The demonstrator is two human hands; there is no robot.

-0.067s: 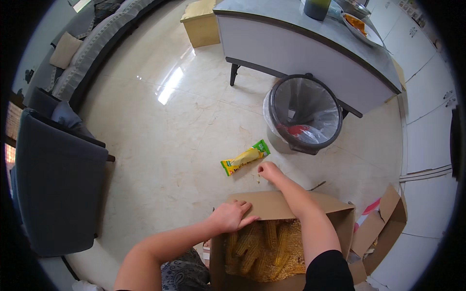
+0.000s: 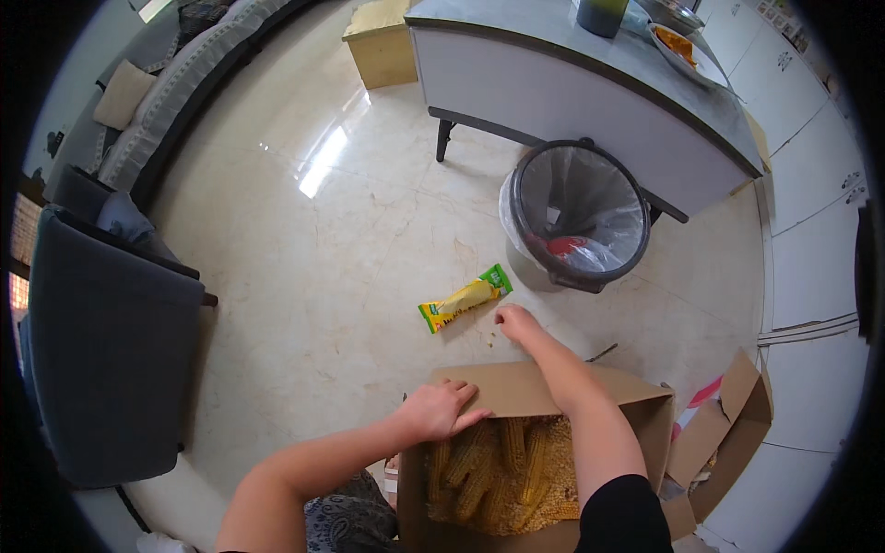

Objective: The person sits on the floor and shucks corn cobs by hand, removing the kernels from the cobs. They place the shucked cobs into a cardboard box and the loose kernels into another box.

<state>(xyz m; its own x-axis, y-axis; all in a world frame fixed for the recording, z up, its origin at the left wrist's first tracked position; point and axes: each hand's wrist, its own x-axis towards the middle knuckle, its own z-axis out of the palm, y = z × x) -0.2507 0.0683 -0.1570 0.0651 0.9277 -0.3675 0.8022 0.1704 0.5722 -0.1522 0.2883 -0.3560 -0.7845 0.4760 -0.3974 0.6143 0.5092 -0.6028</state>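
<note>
My left hand [image 2: 437,408] grips the near edge of a brown flap [image 2: 521,387] on an open cardboard box, thumb along the edge and fingers over the top. Dried corn cobs [image 2: 475,465] and loose yellow kernels [image 2: 551,502] lie inside the box. Beyond the flap, my right hand [image 2: 518,324] is low over the floor with its fingers curled together; what they hold, if anything, is hidden. Small yellowish bits [image 2: 491,339] lie on the floor beside it. A yellow and green packet [image 2: 467,299] rests just left of that hand.
A lined trash bin [image 2: 604,276] stands beyond my right hand, by a grey-topped table [image 2: 553,41]. A second opened carton [image 2: 705,447] is at the right, near white cabinets [image 2: 807,387]. A dark armchair [image 2: 111,350] stands at the left, a wooden stool [image 2: 383,60] farther off.
My right hand has shifted slightly to the right, and the small bits on the floor beside it show more plainly. The left hand stays on the flap.
</note>
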